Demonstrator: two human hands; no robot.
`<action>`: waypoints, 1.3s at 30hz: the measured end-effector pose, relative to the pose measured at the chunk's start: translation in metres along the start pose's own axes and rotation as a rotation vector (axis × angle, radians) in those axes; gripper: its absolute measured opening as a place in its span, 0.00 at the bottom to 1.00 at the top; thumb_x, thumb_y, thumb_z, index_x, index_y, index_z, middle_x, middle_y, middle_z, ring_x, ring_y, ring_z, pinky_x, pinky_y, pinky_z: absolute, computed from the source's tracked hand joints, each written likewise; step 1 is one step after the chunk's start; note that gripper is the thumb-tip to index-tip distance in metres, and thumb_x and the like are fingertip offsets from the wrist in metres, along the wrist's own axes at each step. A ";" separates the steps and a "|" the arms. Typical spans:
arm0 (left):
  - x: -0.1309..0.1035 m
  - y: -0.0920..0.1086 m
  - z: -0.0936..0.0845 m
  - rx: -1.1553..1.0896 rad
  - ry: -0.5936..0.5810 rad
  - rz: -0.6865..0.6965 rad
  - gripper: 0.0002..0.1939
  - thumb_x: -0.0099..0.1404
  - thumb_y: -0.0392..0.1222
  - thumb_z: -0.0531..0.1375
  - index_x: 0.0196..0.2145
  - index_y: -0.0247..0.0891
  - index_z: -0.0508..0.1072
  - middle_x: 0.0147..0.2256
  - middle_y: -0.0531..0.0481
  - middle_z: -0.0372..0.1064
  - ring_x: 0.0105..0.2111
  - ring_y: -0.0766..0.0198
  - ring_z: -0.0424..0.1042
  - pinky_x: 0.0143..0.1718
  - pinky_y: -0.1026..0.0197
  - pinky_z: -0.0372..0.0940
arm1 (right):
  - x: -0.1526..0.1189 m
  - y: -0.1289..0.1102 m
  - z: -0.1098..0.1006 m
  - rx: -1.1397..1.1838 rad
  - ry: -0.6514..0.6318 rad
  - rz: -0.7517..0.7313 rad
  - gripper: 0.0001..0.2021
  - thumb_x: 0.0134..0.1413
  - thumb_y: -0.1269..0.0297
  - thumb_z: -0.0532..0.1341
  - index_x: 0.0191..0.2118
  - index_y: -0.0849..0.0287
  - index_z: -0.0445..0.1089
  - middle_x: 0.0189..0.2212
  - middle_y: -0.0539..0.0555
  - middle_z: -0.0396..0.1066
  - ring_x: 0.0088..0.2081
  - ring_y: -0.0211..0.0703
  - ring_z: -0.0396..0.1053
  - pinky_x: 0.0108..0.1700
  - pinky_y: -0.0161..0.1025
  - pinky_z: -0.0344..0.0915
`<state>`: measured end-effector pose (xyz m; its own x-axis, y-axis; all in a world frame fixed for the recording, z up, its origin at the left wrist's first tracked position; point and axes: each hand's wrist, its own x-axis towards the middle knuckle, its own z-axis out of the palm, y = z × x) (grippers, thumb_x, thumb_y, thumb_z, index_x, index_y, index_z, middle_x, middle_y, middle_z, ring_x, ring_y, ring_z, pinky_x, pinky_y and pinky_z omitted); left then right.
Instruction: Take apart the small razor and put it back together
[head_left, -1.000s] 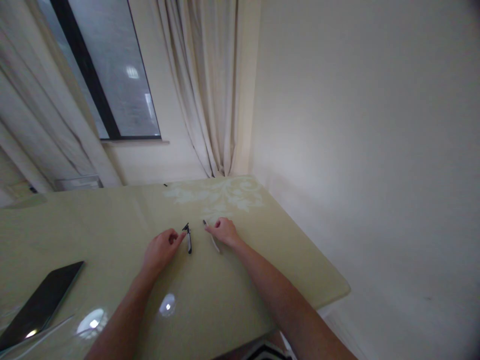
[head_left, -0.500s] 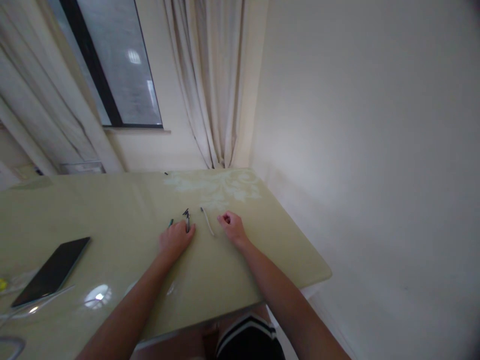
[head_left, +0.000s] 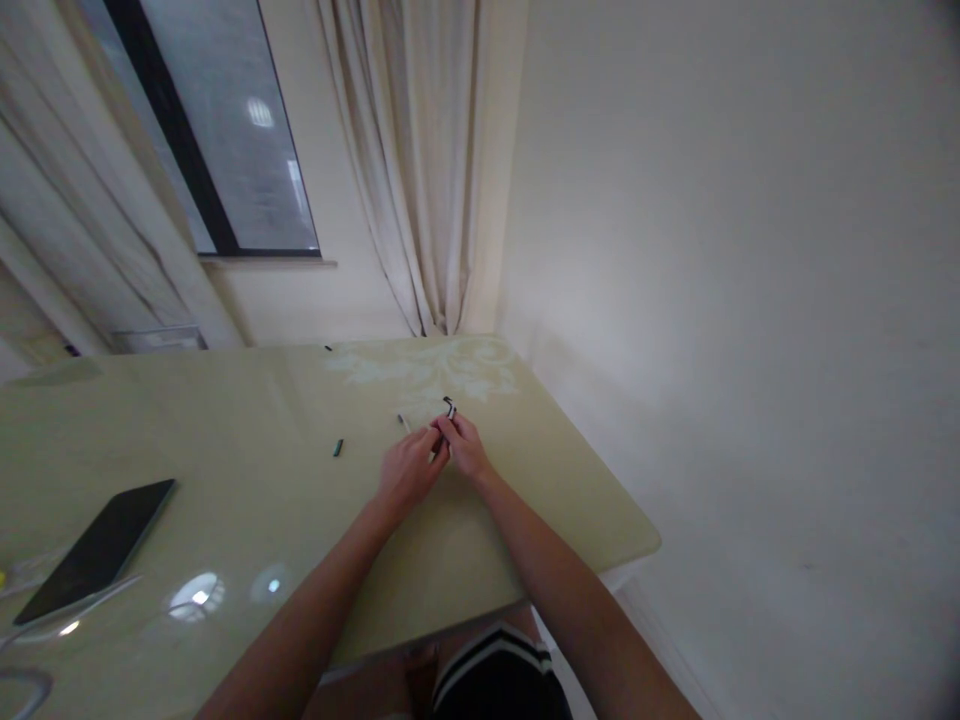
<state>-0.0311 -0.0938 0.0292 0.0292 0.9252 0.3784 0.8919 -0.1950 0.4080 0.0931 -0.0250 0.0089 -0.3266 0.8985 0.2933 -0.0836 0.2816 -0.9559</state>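
Observation:
My left hand point(head_left: 409, 470) and my right hand point(head_left: 466, 450) meet above the table, with fingertips pinched together. Out of the top of the pinch sticks a small black-and-silver piece point(head_left: 450, 408), too small to name. Both hands seem closed on it; its lower part is hidden by the fingers. Just behind my left hand lies a thin pale stick with a dark tip point(head_left: 403, 422), mostly covered by that hand. A short dark green-black piece point(head_left: 338, 448) rests on the table to the left of my hands.
A dark tablet-like slab point(head_left: 97, 550) lies on the glossy pale green table point(head_left: 300, 510) at the left, with a pale cable point(head_left: 30, 680) beside it. A tiny dark bit point(head_left: 328, 348) sits near the back edge. The wall point(head_left: 712, 350) flanks the table's right side.
My left hand has moved right and lifted the black-and-silver piece from its former spot, joining my right hand. It now partly covers the pale stick. The short dark piece is fully uncovered.

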 end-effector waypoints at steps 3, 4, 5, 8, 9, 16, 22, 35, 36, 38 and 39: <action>-0.002 0.003 0.011 -0.165 -0.010 0.019 0.18 0.74 0.52 0.51 0.40 0.40 0.77 0.36 0.44 0.75 0.34 0.58 0.71 0.36 0.59 0.59 | 0.002 0.001 -0.008 0.098 0.010 0.002 0.22 0.59 0.40 0.60 0.33 0.58 0.66 0.27 0.50 0.66 0.28 0.38 0.64 0.31 0.34 0.62; -0.003 -0.002 0.012 -0.207 -0.005 0.016 0.20 0.74 0.52 0.51 0.37 0.40 0.77 0.33 0.45 0.74 0.33 0.58 0.70 0.36 0.59 0.59 | 0.002 0.000 -0.011 0.102 -0.001 -0.004 0.22 0.58 0.41 0.60 0.34 0.58 0.66 0.26 0.49 0.66 0.27 0.38 0.64 0.30 0.34 0.61; -0.005 -0.009 0.010 -0.238 0.012 0.008 0.21 0.73 0.53 0.51 0.32 0.39 0.76 0.31 0.46 0.72 0.32 0.59 0.69 0.36 0.59 0.60 | 0.002 -0.001 -0.013 0.094 -0.011 -0.009 0.22 0.57 0.41 0.61 0.34 0.58 0.67 0.25 0.49 0.65 0.26 0.37 0.63 0.29 0.33 0.60; -0.006 -0.034 -0.001 -0.345 0.088 -0.063 0.20 0.68 0.57 0.57 0.32 0.38 0.77 0.28 0.50 0.68 0.28 0.62 0.64 0.34 0.60 0.60 | 0.001 -0.005 -0.016 0.074 -0.055 0.003 0.21 0.56 0.42 0.62 0.37 0.58 0.68 0.21 0.44 0.59 0.22 0.34 0.56 0.25 0.32 0.53; -0.006 -0.041 -0.006 -0.413 0.096 -0.090 0.20 0.65 0.59 0.60 0.38 0.38 0.79 0.29 0.50 0.68 0.27 0.64 0.62 0.32 0.61 0.59 | 0.000 -0.007 -0.016 0.074 -0.092 0.022 0.21 0.56 0.42 0.62 0.37 0.58 0.69 0.20 0.43 0.56 0.21 0.34 0.53 0.24 0.32 0.51; -0.001 -0.043 -0.019 -0.855 -0.021 -0.127 0.40 0.60 0.60 0.66 0.65 0.41 0.67 0.47 0.44 0.71 0.28 0.69 0.63 0.31 0.64 0.60 | -0.008 -0.013 -0.017 0.074 -0.354 0.153 0.27 0.60 0.39 0.54 0.32 0.61 0.73 0.17 0.42 0.50 0.19 0.33 0.44 0.23 0.34 0.42; -0.003 -0.044 -0.017 -0.901 -0.067 -0.129 0.31 0.60 0.59 0.67 0.55 0.37 0.77 0.30 0.51 0.69 0.28 0.65 0.62 0.31 0.63 0.58 | -0.011 -0.015 -0.023 0.042 -0.421 0.171 0.25 0.60 0.43 0.55 0.32 0.62 0.76 0.16 0.43 0.52 0.18 0.33 0.46 0.24 0.34 0.43; -0.002 -0.042 -0.017 -0.829 -0.060 -0.066 0.27 0.60 0.55 0.66 0.53 0.38 0.78 0.32 0.52 0.69 0.27 0.67 0.60 0.29 0.64 0.57 | -0.009 -0.021 -0.026 0.016 -0.423 0.171 0.23 0.56 0.44 0.60 0.24 0.60 0.68 0.16 0.44 0.54 0.20 0.33 0.47 0.25 0.35 0.42; -0.002 -0.042 -0.017 -0.829 -0.040 -0.064 0.27 0.60 0.55 0.66 0.53 0.38 0.78 0.33 0.52 0.69 0.27 0.67 0.60 0.29 0.64 0.57 | -0.009 -0.021 -0.026 0.019 -0.425 0.173 0.23 0.56 0.44 0.60 0.24 0.60 0.68 0.16 0.44 0.54 0.20 0.33 0.47 0.25 0.35 0.42; -0.002 -0.043 -0.017 -0.834 0.030 -0.073 0.26 0.60 0.55 0.66 0.53 0.39 0.78 0.35 0.51 0.69 0.27 0.68 0.60 0.29 0.64 0.58 | -0.009 -0.021 -0.026 0.034 -0.422 0.166 0.23 0.56 0.43 0.61 0.24 0.60 0.68 0.16 0.44 0.53 0.19 0.32 0.46 0.24 0.35 0.41; -0.003 -0.043 -0.016 -0.834 0.074 -0.079 0.25 0.61 0.54 0.66 0.53 0.40 0.78 0.36 0.51 0.69 0.27 0.68 0.60 0.29 0.64 0.58 | -0.009 -0.020 -0.025 0.044 -0.415 0.156 0.23 0.56 0.43 0.61 0.24 0.60 0.69 0.15 0.43 0.53 0.19 0.32 0.46 0.24 0.35 0.41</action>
<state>-0.0773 -0.0931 0.0242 -0.0745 0.9282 0.3645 0.2630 -0.3343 0.9050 0.1214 -0.0299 0.0261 -0.6880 0.7152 0.1229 -0.0409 0.1308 -0.9906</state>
